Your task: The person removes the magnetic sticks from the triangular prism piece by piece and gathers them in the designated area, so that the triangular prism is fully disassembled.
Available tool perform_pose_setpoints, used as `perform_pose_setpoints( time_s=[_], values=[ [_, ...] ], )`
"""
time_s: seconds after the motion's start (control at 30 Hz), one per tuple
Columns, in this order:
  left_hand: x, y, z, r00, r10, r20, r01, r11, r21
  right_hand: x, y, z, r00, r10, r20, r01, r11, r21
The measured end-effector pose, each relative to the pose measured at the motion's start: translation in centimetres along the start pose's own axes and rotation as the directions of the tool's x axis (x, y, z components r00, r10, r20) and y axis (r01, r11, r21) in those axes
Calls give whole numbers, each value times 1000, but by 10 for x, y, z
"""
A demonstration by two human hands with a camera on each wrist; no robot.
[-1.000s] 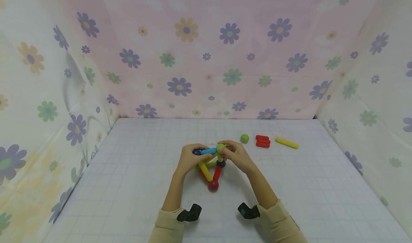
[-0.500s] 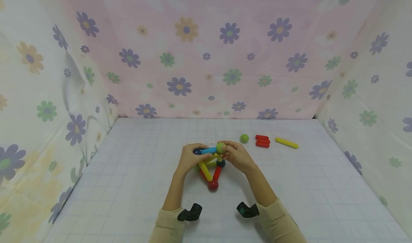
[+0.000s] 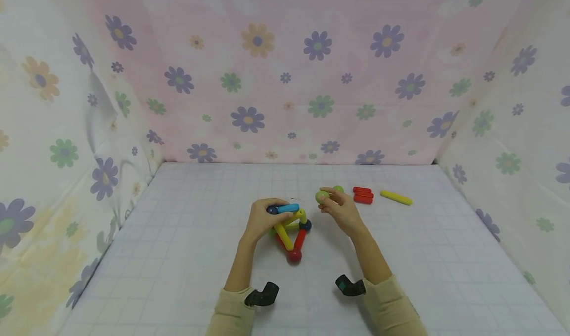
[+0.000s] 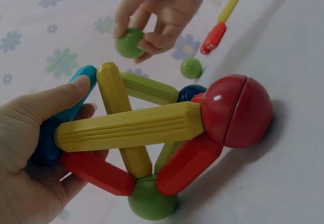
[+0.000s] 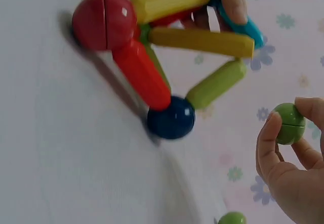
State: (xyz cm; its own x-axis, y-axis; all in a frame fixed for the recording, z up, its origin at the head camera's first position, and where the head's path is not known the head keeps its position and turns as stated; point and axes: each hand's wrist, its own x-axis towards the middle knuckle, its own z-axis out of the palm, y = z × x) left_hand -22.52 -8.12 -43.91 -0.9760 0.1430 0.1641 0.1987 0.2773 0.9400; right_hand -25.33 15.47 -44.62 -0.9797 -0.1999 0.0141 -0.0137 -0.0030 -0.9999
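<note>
My left hand [image 3: 260, 219] holds a ball-and-rod toy frame [image 3: 284, 237] standing on the table. In the left wrist view, its thumb lies on a light blue rod [image 4: 76, 107], beside a dark blue ball [image 4: 46, 142] at the palm. Yellow, red and light green rods join a red ball [image 4: 238, 110], a green base ball [image 4: 153, 198] and another dark blue ball [image 5: 171, 118]. The free ends of the light blue, yellow and light green rods sit near one another. Apart from the frame, my right hand [image 3: 343, 212] pinches a green ball [image 5: 289, 124] between thumb and fingers.
Behind my right hand a second green ball [image 3: 339, 189] lies on the table, partly covered in the head view. Several red rods [image 3: 363, 195] are grouped to its right, then a loose yellow rod [image 3: 396, 198]. Flowered cloth [image 3: 294, 103] encloses the table's back and sides.
My right hand has drawn the green ball off the end of the light blue rod, moving right and slightly back with it. The left hand and the frame stay nearly still.
</note>
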Motion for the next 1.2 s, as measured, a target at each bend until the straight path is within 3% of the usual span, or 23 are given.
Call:
perform_pose_setpoints(
  time_s=[0.1,0.23,0.5,0.63,0.77,1.1,1.2],
  values=[
    [-1,-3,0,1000,3,-3,-3,1000,0,0,6,-10,998,-35,-48,31,996,-78],
    [-3,-5,0,1000,3,-24,-3,1000,-4,0,16,-22,994,-50,-95,41,995,-91],
    [-12,-7,-6,997,30,-76,-33,999,-40,4,28,-39,969,2,-246,-73,958,-277],
    [-15,-11,-8,990,76,-115,-78,997,-17,6,31,-44,948,86,-306,-174,947,-271],
    [-18,-15,-8,979,123,-164,-120,992,28,7,33,-47,932,126,-340,-219,943,-250],
    [-25,-20,-11,978,93,-188,-101,994,-35,11,41,-50,925,123,-359,-224,940,-256],
    [-31,-8,-13,981,73,-180,-82,996,-44,13,44,-49,928,99,-359,-206,939,-275]
  ],
)
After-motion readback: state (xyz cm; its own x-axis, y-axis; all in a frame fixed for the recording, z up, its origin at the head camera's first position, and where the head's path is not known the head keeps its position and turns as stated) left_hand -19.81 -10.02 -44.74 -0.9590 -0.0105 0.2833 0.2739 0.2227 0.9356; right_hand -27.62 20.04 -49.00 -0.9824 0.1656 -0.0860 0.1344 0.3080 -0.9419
